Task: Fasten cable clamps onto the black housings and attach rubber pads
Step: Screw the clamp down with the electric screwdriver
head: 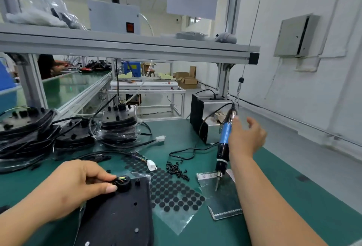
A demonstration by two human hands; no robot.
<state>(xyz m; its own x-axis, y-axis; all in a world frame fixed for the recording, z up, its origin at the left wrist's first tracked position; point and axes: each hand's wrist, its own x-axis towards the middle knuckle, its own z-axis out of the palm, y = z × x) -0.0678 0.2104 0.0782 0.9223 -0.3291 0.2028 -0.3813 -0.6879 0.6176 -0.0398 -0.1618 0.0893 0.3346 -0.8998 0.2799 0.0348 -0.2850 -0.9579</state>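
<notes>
1. Low at centre, the flat black plastic housing (117,216) lies on the green bench mat (293,196), its far corner carrying the black ring-shaped cable clamp (123,183).
2. I have my left hand (78,185) pinching that clamp between thumb and curled fingers (110,188), I judge to seat it for fastening.
3. Just beside the housing lie the clear sheet of round black rubber pads (172,192) and a heap of small black screws (177,170), both within easy reach.
4. My right hand (244,138) is spread wide beside the hanging blue-and-black electric screwdriver (225,136), gripping nothing; I cannot tell whether it touches the tool.
</notes>
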